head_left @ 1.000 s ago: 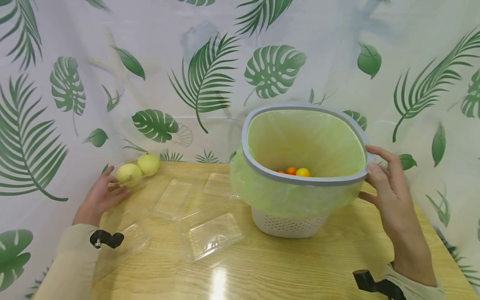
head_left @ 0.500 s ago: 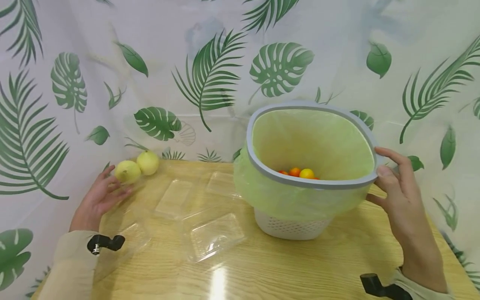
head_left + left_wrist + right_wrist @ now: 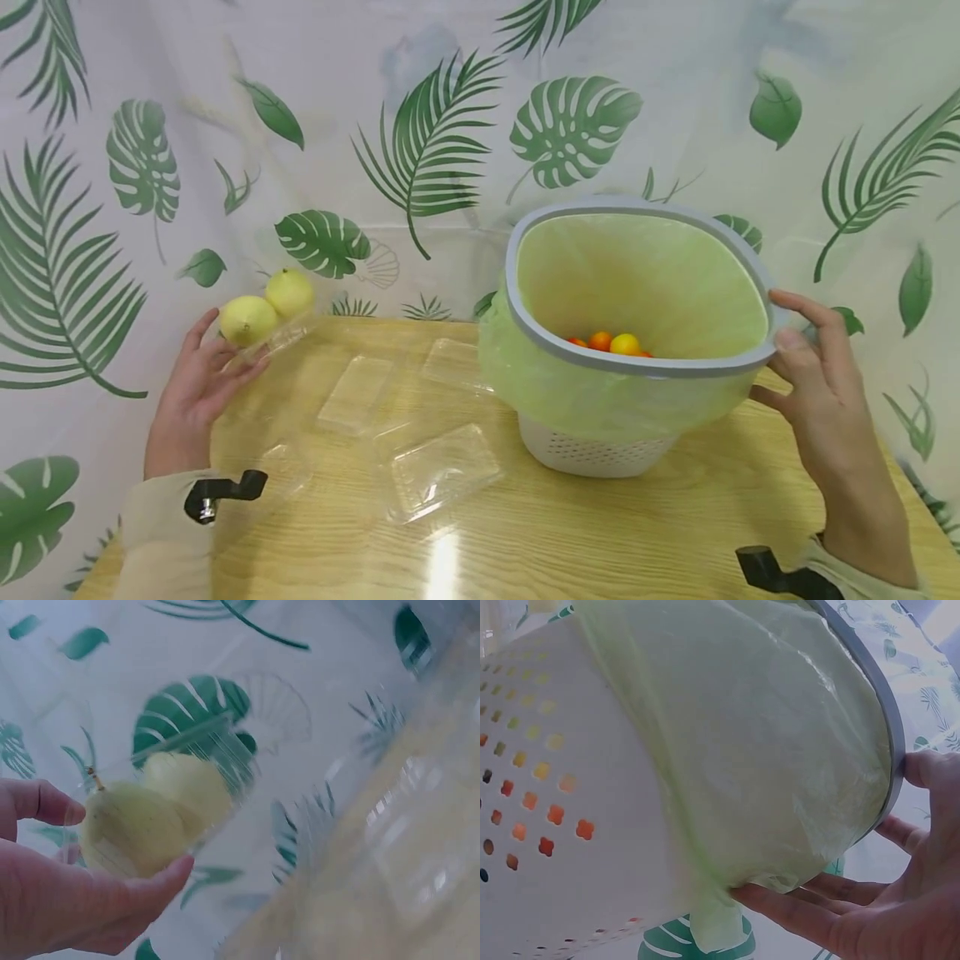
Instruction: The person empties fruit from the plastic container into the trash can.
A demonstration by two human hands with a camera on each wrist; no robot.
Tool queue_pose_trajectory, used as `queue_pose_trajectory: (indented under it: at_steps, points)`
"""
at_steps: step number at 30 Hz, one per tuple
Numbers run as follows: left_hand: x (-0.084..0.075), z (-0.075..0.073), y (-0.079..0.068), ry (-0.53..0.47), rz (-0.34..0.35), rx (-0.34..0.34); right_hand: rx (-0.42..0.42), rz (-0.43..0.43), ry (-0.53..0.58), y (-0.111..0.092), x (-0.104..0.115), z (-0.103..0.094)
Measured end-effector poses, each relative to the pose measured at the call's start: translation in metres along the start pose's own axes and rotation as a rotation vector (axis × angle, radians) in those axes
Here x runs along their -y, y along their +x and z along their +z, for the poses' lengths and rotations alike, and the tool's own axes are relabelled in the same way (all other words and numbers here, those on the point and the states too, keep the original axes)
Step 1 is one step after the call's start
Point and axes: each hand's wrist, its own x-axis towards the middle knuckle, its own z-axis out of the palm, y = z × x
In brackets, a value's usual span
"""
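Observation:
My left hand [image 3: 197, 385] grips the end of a clear plastic tray [image 3: 283, 335], which is raised and tilted above the table's back left corner. Two pale yellow fruits, which look like pears, lie in it: a nearer pear [image 3: 247, 320] and a farther pear [image 3: 290, 292]. Across the table, my right hand [image 3: 828, 392] holds the grey rim [image 3: 759, 354] of a white perforated waste bin [image 3: 596, 454]. A thin green bag [image 3: 757, 742] lines the bin and folds over its outside. Small orange and yellow fruits [image 3: 625, 344] show inside; their lower part is hidden.
Several clear plastic trays lie on the wooden table [image 3: 540, 533]: a front tray [image 3: 446, 471], a middle tray [image 3: 356, 392] and a back tray [image 3: 455, 364] close to the bin. A leaf-patterned sheet [image 3: 435, 275] hangs behind the table.
My left hand has raised the tray with the two pears off the table and tilted it. The right hand keeps its hold on the rim. The view has shifted slightly.

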Motion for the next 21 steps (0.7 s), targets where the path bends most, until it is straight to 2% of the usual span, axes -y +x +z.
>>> queue_pose_trajectory:
  at_steps: [7, 15, 21]
  points:
    - [0.003, 0.028, -0.015, -0.037, 0.093, 0.009, -0.016, -0.012, 0.000, 0.002, -0.001, 0.002]
    - [0.014, 0.064, -0.025, -0.095, 0.115, 0.161, -0.020, -0.011, 0.004, 0.002, 0.002, -0.002]
    - [0.021, 0.086, -0.031, -0.142, 0.180, 0.189, -0.011, 0.002, 0.049, 0.002, 0.003, 0.001]
